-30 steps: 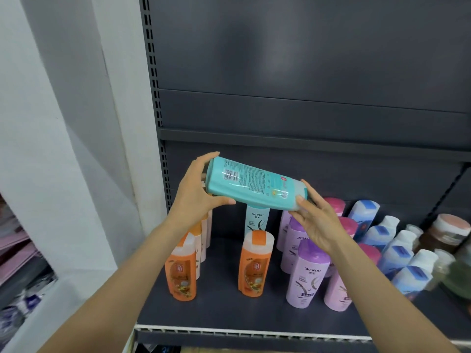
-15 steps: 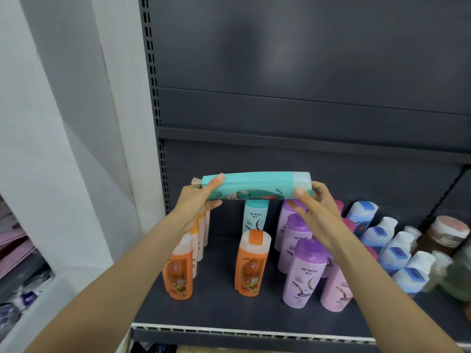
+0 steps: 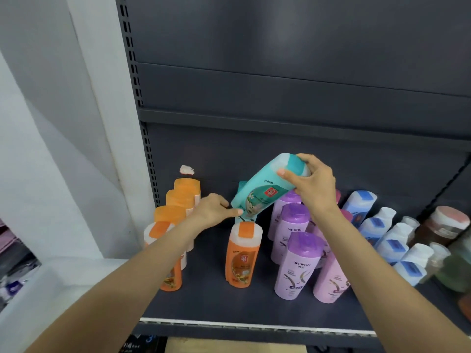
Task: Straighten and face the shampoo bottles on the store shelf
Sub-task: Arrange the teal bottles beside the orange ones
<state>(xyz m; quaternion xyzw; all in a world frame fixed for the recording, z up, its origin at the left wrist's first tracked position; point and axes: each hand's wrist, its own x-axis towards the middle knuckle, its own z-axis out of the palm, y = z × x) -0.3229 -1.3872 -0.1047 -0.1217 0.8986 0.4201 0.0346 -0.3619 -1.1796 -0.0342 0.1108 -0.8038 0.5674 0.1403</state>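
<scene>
One teal bottle (image 3: 265, 191) is up in the air above the shelf (image 3: 204, 296), tilted, cap end high to the right and base low to the left, label toward us. The right hand (image 3: 309, 183) wraps its fingers round the cap end, gripping it firmly, while the left hand (image 3: 216, 208) sits by the base with a straight finger touching the lower edge, steadying rather than clasping. The base hangs just above a second teal bottle (image 3: 244, 220) behind the front orange bottle (image 3: 242, 258), so the slot looks to be the middle column. To do this well, I'd say swing the base down under the cap until the bottle stands upright, lower it straight into the gap without clipping the orange cap in front, and turn the printed face forward before letting go. Left of it runs a column of orange bottles (image 3: 175, 217), one behind another; right of it purple bottles (image 3: 299, 263) stand in a file, with pink bottles (image 3: 331, 281) beside them, then white and blue bottles (image 3: 397, 243), and a brown jar (image 3: 446, 228) at the far edge. Contents can't be seen; every cap appears closed.
</scene>
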